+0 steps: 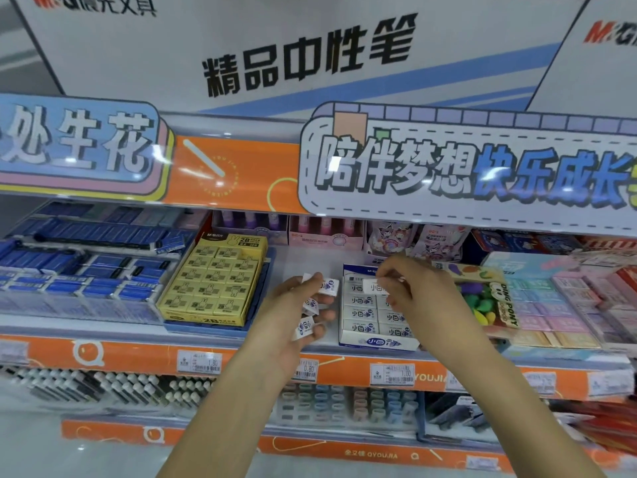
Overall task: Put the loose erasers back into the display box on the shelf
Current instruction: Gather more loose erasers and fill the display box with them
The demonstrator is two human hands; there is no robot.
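Our right hand [410, 288] hides part of the display box [375, 343]; price tags [393, 373] along the shelf [241, 357] edge seem too blurred to read.

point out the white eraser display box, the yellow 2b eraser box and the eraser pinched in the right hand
white eraser display box [377, 343]: head view, on its printed front wall
yellow 2B eraser box [212, 282]: head view, on its top layer of erasers
white eraser in the right hand [374, 287]: head view, on its printed face

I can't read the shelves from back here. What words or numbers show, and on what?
"精品中性笔": white overhead sign.
"陪伴梦想快乐成长": pale shelf banner.
"2B": yellow eraser box.
"小白净": white display box.
"DING PONY": colourful pack.
"1.80", "0.80", "1.00": price tags.
Small print on tags: blurred.
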